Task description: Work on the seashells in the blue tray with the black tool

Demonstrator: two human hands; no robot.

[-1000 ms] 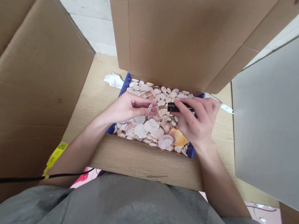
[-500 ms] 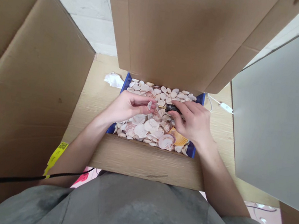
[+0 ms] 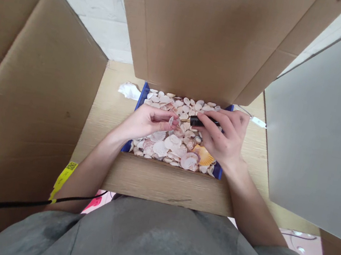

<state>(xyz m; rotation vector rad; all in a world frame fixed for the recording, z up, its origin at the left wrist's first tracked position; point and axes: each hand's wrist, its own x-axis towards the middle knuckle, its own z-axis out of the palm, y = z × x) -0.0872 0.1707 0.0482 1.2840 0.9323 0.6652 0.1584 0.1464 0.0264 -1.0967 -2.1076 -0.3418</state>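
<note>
Far L, a tall brown cardboard panel [image 3: 45, 82] stands along the side of the pale wood-grain table [image 3: 168, 183]; low on that side a thin black cable [image 3: 2, 205] w/ a bright yellow printed tag [image 3: 64, 178] runs across the person's L forearm. A crumpled white scrap [image 3: 129, 90], material unclear, lies on the table just beside the L wall of a shallow blue rectangular tray [image 3: 143, 94]. Over the tray's L half, the L hand [image 3: 153, 121] pinches a small pale seashell [image 3: 171, 121] btwn thumb & fingers, shell on edge, above the mixed white/pinkish seashells [image 3: 173, 142] filling the tray. A plain brown cardboard sheet [image 3: 204, 34] rises behind. Just R of the pinched shell, a thin gold-coloured bit [image 3: 185, 121] points L; can't tell if its tip touches anything. It sticks out of a black cylindrical hand tool [image 3: 195, 121], gripped by the R hand [image 3: 225, 136], fingers wrapped over the body, approx. level. A ribbed orange scallop shell [image 3: 204, 155] lies below that hand, nr the tray's R end. Further R, a small white inline switch-like piece [image 3: 258, 122] w/ thin cord sits on the table, next to a big smooth grey panel [image 3: 319, 125].
</note>
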